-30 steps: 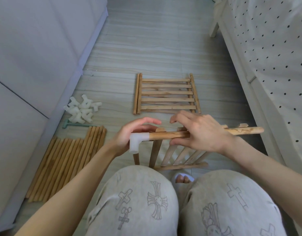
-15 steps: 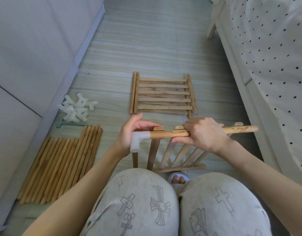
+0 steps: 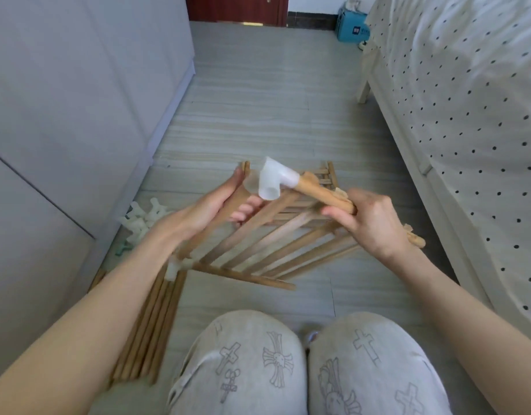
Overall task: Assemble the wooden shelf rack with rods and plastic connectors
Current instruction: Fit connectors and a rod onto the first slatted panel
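I hold a slatted wooden panel (image 3: 267,250) tilted above the floor in front of my knees. My right hand (image 3: 369,223) grips the rod (image 3: 321,191) along its upper edge. A white plastic connector (image 3: 273,181) caps that rod's raised left end, one socket showing open. My left hand (image 3: 207,211) curls round the panel's side rod (image 3: 228,214), just below that connector. Another white connector (image 3: 173,268) sits at the side rod's lower end. A second slatted panel (image 3: 330,175) lies on the floor behind, mostly hidden.
A pile of white connectors (image 3: 144,217) and a green tool (image 3: 121,250) lie by the grey cabinet (image 3: 63,115) on the left. Several loose rods (image 3: 150,324) lie under my left forearm. A bed with a dotted cover (image 3: 468,115) runs along the right. A blue box (image 3: 352,26) stands far back.
The panel has been lifted and turned, so the connector end now points up and away from me. My left hand shifted from the connector to the side rod. The view has tipped upward.
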Tool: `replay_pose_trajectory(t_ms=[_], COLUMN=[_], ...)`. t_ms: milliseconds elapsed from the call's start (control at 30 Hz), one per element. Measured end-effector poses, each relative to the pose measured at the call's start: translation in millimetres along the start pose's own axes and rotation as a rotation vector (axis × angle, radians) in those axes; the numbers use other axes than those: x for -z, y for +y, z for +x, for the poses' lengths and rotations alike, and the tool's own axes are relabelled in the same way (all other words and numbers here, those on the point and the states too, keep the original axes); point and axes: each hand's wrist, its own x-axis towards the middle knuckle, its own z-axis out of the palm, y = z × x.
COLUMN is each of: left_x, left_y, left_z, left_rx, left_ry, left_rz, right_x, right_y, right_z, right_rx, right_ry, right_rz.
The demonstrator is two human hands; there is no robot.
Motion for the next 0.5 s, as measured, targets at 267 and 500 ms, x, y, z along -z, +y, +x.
replay_pose_trajectory(t_ms=[267, 500], left_x=[-7, -56], left_y=[1, -5], left_z=[28, 68], left_rx=[0.260, 0.241], left_ry=[0.255, 0.274], left_rz=[0.490, 0.820], right_x=[-28, 10], right_y=[27, 56], right_z=[-20, -28], right_rx=[-0.545, -0.978], right_ry=[-0.302, -0.167], right_rz=[0.227, 0.950])
